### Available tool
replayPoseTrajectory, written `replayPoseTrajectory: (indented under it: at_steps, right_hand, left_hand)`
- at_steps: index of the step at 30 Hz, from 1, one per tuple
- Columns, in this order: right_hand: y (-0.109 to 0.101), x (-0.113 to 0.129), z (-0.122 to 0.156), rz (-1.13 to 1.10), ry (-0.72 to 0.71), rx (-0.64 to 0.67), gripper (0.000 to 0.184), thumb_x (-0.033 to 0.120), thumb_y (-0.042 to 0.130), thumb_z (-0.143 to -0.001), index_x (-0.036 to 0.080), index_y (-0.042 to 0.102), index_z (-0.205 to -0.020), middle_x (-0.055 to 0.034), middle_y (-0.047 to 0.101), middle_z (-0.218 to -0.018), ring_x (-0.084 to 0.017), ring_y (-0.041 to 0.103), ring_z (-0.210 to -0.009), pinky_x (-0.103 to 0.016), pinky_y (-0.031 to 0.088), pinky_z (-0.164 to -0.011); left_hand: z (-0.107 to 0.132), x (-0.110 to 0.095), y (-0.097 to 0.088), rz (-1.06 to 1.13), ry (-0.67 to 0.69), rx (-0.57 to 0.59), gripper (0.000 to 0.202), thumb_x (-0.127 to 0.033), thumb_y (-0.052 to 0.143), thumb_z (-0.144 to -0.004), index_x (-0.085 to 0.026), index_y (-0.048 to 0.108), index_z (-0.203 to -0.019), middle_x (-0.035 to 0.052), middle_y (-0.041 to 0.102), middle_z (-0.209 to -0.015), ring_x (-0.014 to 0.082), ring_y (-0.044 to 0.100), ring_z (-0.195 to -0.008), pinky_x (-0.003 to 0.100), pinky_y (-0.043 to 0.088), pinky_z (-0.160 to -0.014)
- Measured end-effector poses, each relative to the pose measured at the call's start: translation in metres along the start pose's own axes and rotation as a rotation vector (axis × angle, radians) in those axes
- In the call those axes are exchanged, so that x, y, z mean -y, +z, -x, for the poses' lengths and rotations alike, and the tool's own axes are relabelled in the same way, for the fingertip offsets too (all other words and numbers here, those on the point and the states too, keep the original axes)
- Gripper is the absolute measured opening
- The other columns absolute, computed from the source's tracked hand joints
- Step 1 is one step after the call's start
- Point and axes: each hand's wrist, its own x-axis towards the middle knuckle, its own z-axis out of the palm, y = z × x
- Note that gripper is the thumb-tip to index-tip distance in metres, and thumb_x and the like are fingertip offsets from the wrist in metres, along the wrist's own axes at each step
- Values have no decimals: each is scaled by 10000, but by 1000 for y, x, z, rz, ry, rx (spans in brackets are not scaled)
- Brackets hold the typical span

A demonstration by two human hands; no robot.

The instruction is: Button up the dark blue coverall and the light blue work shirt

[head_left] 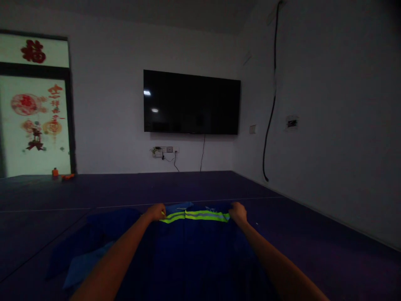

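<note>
A dark blue work jacket (191, 255) spreads out in front of me, with a bright yellow-green reflective strip (205, 215) crossing it near its far end. Lighter blue cloth shows just beyond the strip. My left hand (156, 212) is closed on the jacket at the strip's left end. At the right end, my right hand (238, 213) grips the cloth with curled fingers. More blue cloth (90, 234), partly lighter blue, lies crumpled to the left, partly behind my left forearm. Whether it belongs to the same jacket I cannot tell in this dim light.
The purple surface (175, 186) beneath runs back to the wall. Small orange objects (67, 177) stand at its far left edge. A television (191, 102) hangs on the wall above sockets and cords (166, 151). A black cable (270, 125) dangles along the right wall.
</note>
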Motion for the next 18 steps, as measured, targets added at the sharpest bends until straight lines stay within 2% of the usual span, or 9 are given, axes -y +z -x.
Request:
replayPoseTrajectory:
  at_steps: [3,5,7,8,10,12,13,15,18]
  right_hand:
    - [-21,4,0,-161,-110,-357,411,98,353,-693,151,579,-1032,-102,604,-1030,-203,538,-976,-281,410,-831]
    - [-31,7,2,-237,-175,-593,410,89,333,-685,126,572,-1015,-112,600,-994,-212,517,-978,-311,384,-867]
    - [-31,7,5,-240,-214,-631,406,79,334,-678,126,571,-1003,-112,598,-968,-215,506,-980,-319,375,-872]
    - [-28,5,7,-227,-224,-566,400,74,342,-677,135,578,-994,-109,600,-961,-211,511,-974,-309,380,-860]
    - [-15,0,10,-170,-208,-298,354,96,382,-691,158,598,-964,-98,611,-945,-202,540,-939,-279,400,-815]
    - [-1,-6,13,-79,-141,-1,298,184,441,-723,166,606,-970,-97,622,-936,-208,569,-909,-269,420,-768]
    - [6,-8,14,-32,-103,88,311,244,459,-737,160,596,-1004,-105,623,-948,-219,572,-916,-277,427,-759]
    - [12,-7,18,24,-90,94,391,308,444,-766,142,546,-1106,-128,601,-1030,-237,547,-988,-299,426,-791]
    - [7,7,29,25,-253,8,434,207,394,-772,156,484,-1193,-115,525,-1186,-217,473,-1102,-309,385,-885]
  left_hand:
    - [9,10,-36,-64,-31,-264,314,-220,336,-817,-202,571,-1023,84,594,-1069,219,492,-1051,347,332,-901]
    - [20,20,-58,-204,-15,-597,329,-224,319,-827,-198,557,-1052,112,588,-1051,251,470,-1060,408,287,-935]
    - [33,30,-67,-298,25,-689,308,-203,345,-810,-207,572,-1018,116,582,-1051,264,467,-1046,438,272,-941]
    - [40,35,-66,-322,58,-648,298,-180,360,-795,-211,580,-993,111,577,-1060,259,467,-1044,433,276,-941]
    - [50,42,-56,-326,118,-454,284,-127,395,-753,-216,593,-936,92,574,-1063,232,474,-1038,390,306,-928]
    - [56,47,-41,-281,104,-280,265,-100,430,-718,-228,600,-877,62,576,-1068,203,475,-1048,348,329,-915]
    - [57,49,-34,-251,82,-251,255,-106,441,-715,-237,600,-865,45,563,-1105,195,463,-1074,341,330,-919]
    - [56,54,-24,-180,14,-252,225,-137,454,-731,-239,597,-871,30,561,-1127,181,474,-1076,322,341,-918]
    - [54,58,-19,-103,-82,-262,215,-204,448,-766,-213,590,-926,50,604,-1064,172,533,-1010,285,382,-873]
